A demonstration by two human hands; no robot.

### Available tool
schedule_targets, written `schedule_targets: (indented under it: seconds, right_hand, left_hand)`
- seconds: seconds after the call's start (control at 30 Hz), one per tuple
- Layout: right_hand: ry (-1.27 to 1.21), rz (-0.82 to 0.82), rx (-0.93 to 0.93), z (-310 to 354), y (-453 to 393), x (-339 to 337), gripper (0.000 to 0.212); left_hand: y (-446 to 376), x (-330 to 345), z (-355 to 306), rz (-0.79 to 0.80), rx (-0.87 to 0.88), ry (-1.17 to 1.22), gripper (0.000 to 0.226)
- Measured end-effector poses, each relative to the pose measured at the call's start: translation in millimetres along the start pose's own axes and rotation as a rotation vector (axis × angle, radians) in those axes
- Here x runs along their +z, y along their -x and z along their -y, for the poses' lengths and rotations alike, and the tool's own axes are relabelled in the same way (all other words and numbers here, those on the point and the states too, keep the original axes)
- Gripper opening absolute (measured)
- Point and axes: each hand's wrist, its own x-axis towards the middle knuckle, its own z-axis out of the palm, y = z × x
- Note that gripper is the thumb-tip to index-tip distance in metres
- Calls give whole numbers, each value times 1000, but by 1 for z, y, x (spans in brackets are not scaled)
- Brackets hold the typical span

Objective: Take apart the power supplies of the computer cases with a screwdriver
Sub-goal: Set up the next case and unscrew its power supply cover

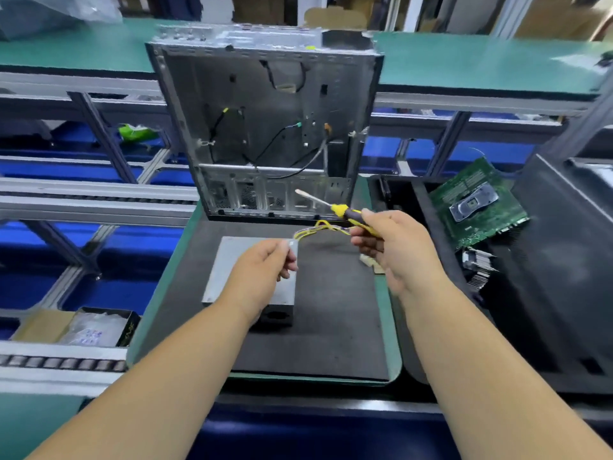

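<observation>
Two hands: right hand [391, 250] grips yellow-black screwdriver [335, 209]; left hand [265, 270] pinches boxy grey-metal power supply [229, 263].

One open computer case [265, 127] stood at upper centre. One grey power supply [232, 270] lay at the middle of the frame, with one bundle of yellow wires [318, 227]. There was one screwdriver [335, 209], one green circuit board [477, 204] at right, and two hands: left hand [262, 273], right hand [394, 247].

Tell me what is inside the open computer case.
Inside the computer case only loose black cables and bare metal panels show. No board is mounted. The drive bays at its near end are too blurred to judge.
</observation>
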Motion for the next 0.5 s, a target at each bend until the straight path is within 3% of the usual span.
schedule_targets:
  seconds: [0.1, 0.27, 0.43, 0.5]
  right_hand:
    - [-100, -7, 38, 1, -2, -39, 11]
    - [-23, -91, -28, 0, -1, -110, 13]
    - [11, -139, -25, 1, -3, -161, 6]
    - [21, -150, -6, -1, -4, -175, 5]
  left_hand:
    - [4, 49, -8, 125, 17, -99, 32]
    - [9, 136, -16, 308, 33, -217, 14]
    - [3, 205, -24, 315, 51, -272, 5]
    - [2, 222, -26, 350, 21, -225, 13]
